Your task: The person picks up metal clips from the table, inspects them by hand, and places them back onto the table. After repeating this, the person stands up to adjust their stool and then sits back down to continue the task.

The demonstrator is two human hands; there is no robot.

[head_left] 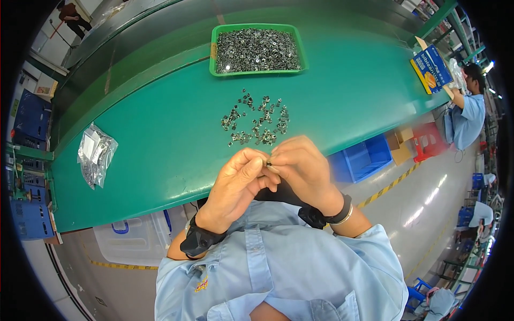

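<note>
A small dark metal part (269,163) is pinched between the fingertips of both hands, just over the near edge of the bench. My left hand (235,184) has its thumb and forefinger against the part, its other fingers curled. From the other side, my right hand (304,168) grips the same part with fingertips and thumb. Much of it is covered by the fingers, so its exact shape cannot be made out. Beyond the hands, loose small metal pieces (266,113) lie in scattered clusters on the green bench top (166,128).
At the back of the bench stands a green tray (304,56) full of similar small metal pieces. A clear plastic bag (96,155) lies at the left, a blue and yellow box (431,68) at the far right, near a co-worker (465,115). Below the bench are a blue crate (364,159) and a clear bin (128,241).
</note>
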